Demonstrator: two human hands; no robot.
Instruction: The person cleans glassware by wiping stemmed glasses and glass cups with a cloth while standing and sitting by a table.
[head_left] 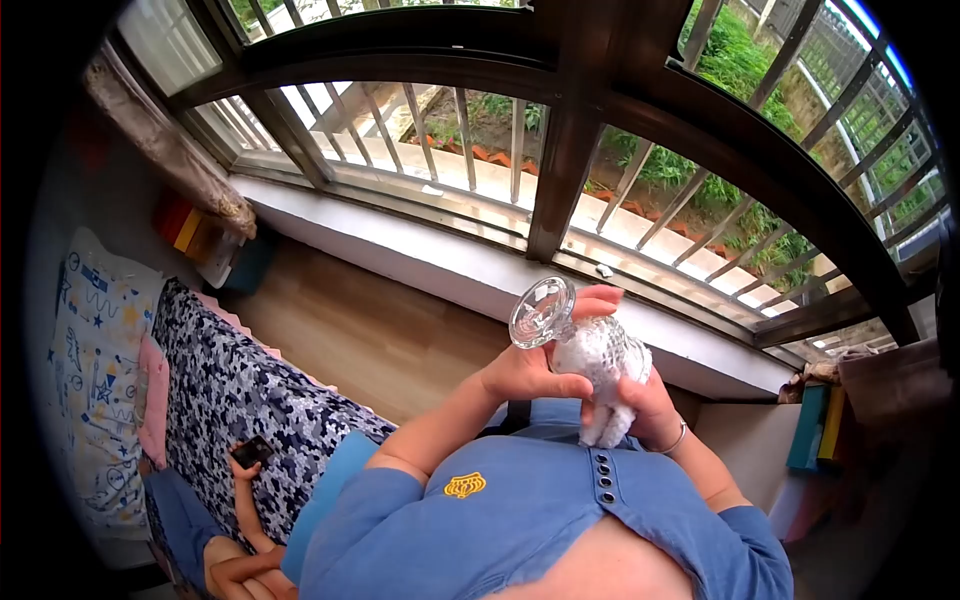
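Note:
A clear stemmed glass (pixel 543 312) is held on its side in front of my chest, its round foot pointing to the upper left. My left hand (pixel 550 372) is closed around it near the stem, thumb on the near side and fingers behind. White fluffy cloth (pixel 606 425) lies at the patterned bowl and hangs down below it. Closed at the bowl's right end, my right hand (pixel 652 408) presses the cloth to the glass; some of its fingers are hidden. I cannot tell how much cloth is inside the bowl.
A windowsill (pixel 430 255) runs beneath barred windows ahead. On the left, a person's hand (pixel 243 465) holds a phone (pixel 252 452) above a bed with a patterned cover (pixel 230 370). Colourful box-like items (pixel 190 235) stand by the curtain (pixel 150 135); others (pixel 815 425) are at right.

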